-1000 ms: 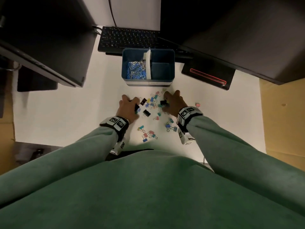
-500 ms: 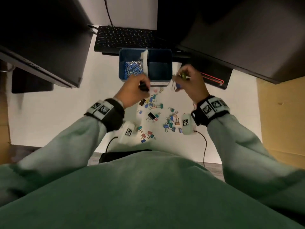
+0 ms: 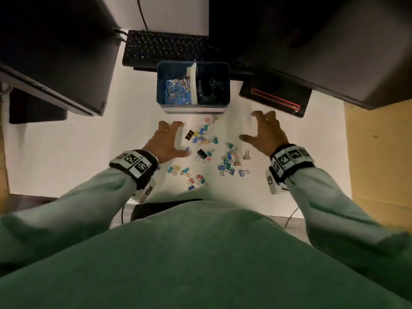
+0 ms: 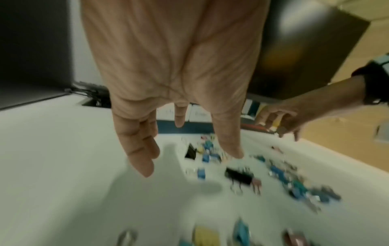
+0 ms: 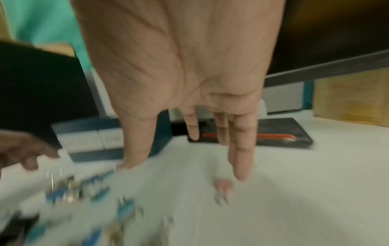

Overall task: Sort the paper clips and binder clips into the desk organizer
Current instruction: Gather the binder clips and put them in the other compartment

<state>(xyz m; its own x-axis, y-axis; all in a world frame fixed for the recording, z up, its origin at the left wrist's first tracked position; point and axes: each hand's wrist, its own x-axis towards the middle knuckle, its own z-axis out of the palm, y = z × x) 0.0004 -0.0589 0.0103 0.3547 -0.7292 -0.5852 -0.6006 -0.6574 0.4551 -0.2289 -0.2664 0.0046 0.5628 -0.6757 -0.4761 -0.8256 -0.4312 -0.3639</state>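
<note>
A blue desk organizer point(image 3: 193, 109) stands mid-desk with a white divider. Its left compartment holds paper clips point(image 3: 177, 90); its right one holds dark binder clips point(image 3: 211, 90). Several coloured and black binder clips point(image 3: 208, 150) lie scattered on the white desk in front of it. My left hand point(image 3: 166, 141) hovers over the left edge of the scatter, fingers spread, holding nothing point(image 4: 181, 149). My right hand point(image 3: 265, 132) hovers to the right of the clips, fingers spread and empty point(image 5: 210, 158). A pink clip point(image 5: 223, 185) lies below its fingertips.
A black keyboard point(image 3: 165, 49) lies behind the organizer. Dark monitors overhang at left point(image 3: 55, 63) and right point(image 3: 323, 52). A black device with a red stripe point(image 3: 275, 99) sits right of the organizer. A cardboard surface point(image 3: 379, 163) borders the desk at right.
Both hands picked clips off the desk, lifted them to the organizer, and have come back down over the scatter empty. Dark binder clips now show in the right compartment.
</note>
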